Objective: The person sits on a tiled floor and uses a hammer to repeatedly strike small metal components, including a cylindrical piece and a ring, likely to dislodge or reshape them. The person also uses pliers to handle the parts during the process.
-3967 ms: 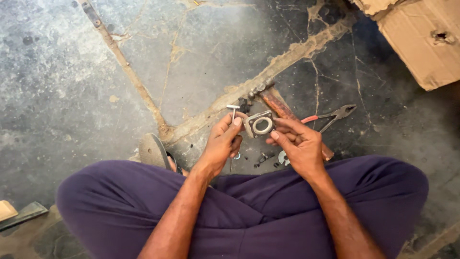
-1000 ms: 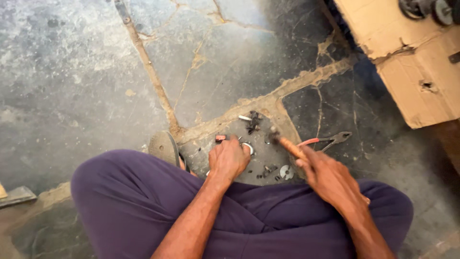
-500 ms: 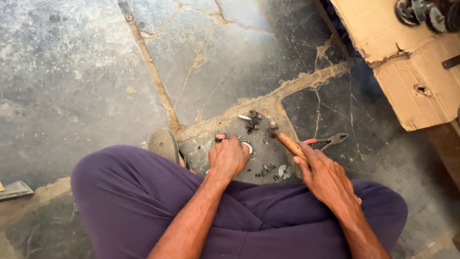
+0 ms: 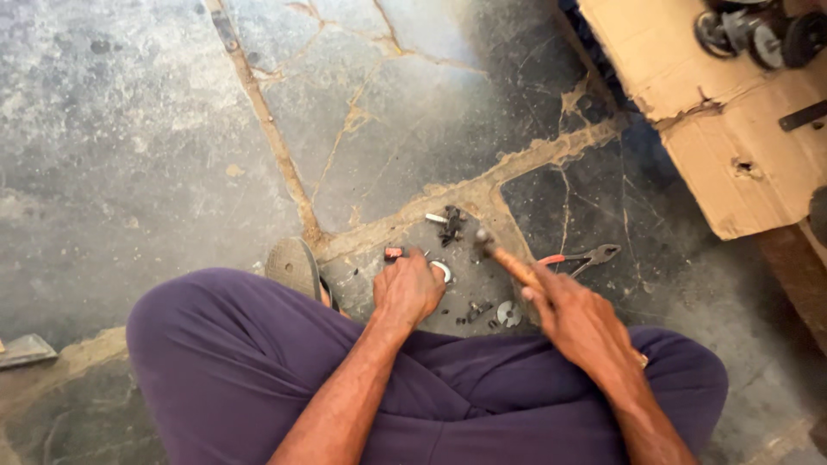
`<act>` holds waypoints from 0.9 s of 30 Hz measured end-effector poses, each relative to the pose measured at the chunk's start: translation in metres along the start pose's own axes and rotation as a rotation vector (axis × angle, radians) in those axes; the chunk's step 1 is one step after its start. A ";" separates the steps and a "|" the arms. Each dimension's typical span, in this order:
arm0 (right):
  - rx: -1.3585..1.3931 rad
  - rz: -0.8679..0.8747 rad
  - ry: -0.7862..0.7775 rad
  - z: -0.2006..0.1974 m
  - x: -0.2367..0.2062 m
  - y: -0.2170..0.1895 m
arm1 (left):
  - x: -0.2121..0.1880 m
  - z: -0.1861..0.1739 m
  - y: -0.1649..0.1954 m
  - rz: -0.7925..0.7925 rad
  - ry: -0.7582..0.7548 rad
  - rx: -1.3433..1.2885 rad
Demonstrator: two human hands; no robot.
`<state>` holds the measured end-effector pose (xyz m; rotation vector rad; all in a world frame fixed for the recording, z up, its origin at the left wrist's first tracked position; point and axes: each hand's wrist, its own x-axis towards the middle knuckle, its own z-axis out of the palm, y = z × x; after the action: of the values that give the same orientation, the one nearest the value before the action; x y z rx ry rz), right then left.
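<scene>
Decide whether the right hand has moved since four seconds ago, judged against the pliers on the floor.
Yes. The right hand, then beside the pliers gripping a small part, now sits lower, nearer the lap, holding a hammer.

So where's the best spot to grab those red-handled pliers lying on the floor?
Grip the pliers by the red handles, coming from above on the near left side. They lie flat with the jaws pointing away to the right, and the handle ends sit beside the right hand.

Grey stone floor [image 4: 138, 129] with cracked mortar seams [image 4: 267, 129], a torn cardboard sheet [image 4: 715, 129] at upper right
</scene>
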<state>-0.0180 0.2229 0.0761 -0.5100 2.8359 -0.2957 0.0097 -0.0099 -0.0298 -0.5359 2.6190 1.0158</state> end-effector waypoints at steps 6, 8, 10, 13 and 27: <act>0.108 0.020 -0.022 0.002 -0.007 0.002 | 0.001 0.005 -0.003 0.007 0.009 0.022; 0.023 0.041 -0.080 0.004 -0.005 0.004 | 0.001 0.006 -0.004 0.020 0.004 0.016; 0.002 0.003 -0.036 0.004 -0.003 0.007 | 0.002 0.005 -0.005 0.027 0.007 0.007; 0.092 -0.059 0.150 0.000 -0.002 0.010 | -0.002 0.001 -0.003 0.037 -0.026 -0.044; 0.103 0.064 0.306 0.054 0.043 0.040 | -0.022 -0.029 0.016 0.147 -0.053 -0.209</act>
<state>-0.0552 0.2359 0.0063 -0.3805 3.1015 -0.5481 0.0193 -0.0139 0.0087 -0.3590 2.5513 1.3411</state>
